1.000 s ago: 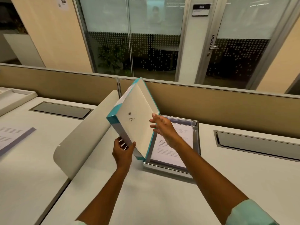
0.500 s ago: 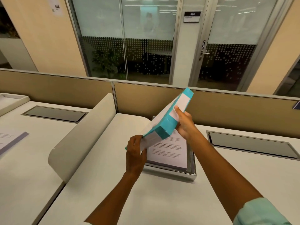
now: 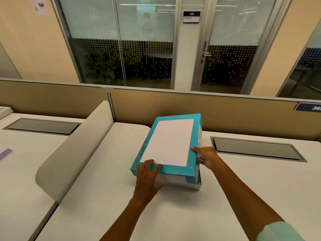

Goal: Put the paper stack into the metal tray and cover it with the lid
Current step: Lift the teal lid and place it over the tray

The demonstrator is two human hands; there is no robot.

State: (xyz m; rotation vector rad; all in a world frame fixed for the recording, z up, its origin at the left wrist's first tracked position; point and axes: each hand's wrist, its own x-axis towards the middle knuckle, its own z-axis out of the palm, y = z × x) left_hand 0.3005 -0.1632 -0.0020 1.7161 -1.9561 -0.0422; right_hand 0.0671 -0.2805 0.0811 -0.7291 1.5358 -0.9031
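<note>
Your left hand (image 3: 147, 178) grips the near left corner of the lid (image 3: 169, 145), thumb and fingers spread over its teal front edge and down its near side. Your right hand (image 3: 207, 158) holds the lid's right side near the front corner, thumb lying on top of the teal border and the fingers curled against the side wall. The lid is teal with a large white panel on top, and it sits over the metal tray (image 3: 194, 186), of which only the shiny near right corner and a strip of the front wall show beneath it. The lid looks slightly skewed against the tray at that corner; whether it is fully seated you cannot tell. The paper stack is hidden under the lid. The tray rests on the pale counter (image 3: 107, 202), with a curved white divider (image 3: 73, 150) well to its left and a dark recessed panel (image 3: 257, 148) set into the counter just to the right of your right hand. A tan partition (image 3: 225, 112) runs behind.
</note>
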